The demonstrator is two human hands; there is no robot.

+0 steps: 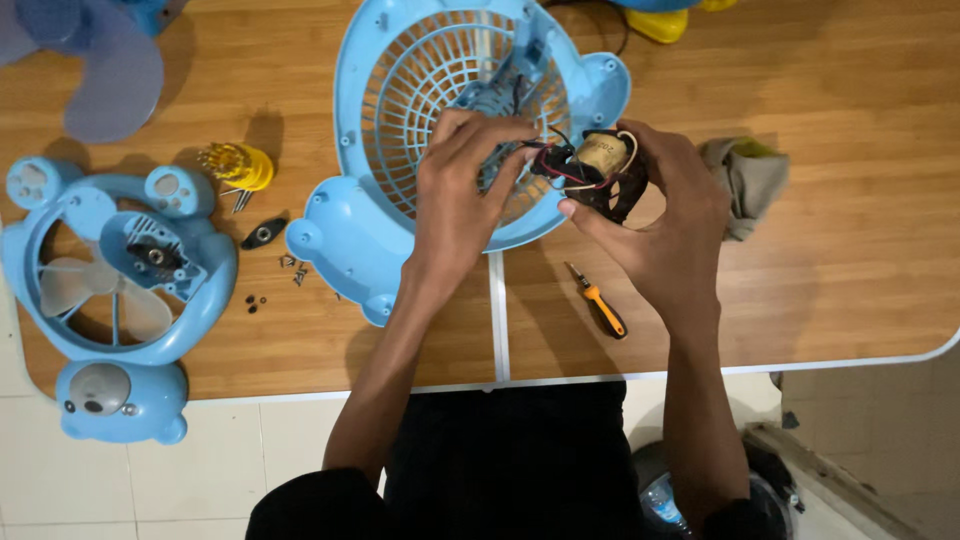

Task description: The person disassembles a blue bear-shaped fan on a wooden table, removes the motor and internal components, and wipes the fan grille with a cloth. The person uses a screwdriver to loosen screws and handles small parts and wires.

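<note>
A light blue bear-shaped fan housing (365,230) with a round grille lies on the wooden table (840,250). My right hand (665,215) holds a small fan motor (598,165) with a tan coil and red and black wires, just right of the grille. My left hand (458,190) rests over the grille, its fingertips pinching the wires beside the motor.
A second blue bear-shaped fan (115,290) with blades lies at the left. A yellow screwdriver-bit holder (240,165), a black part (264,235) and loose screws (292,268) lie between the fans. An orange-handled screwdriver (600,305) is near the front edge; a grey cloth (748,180) lies right.
</note>
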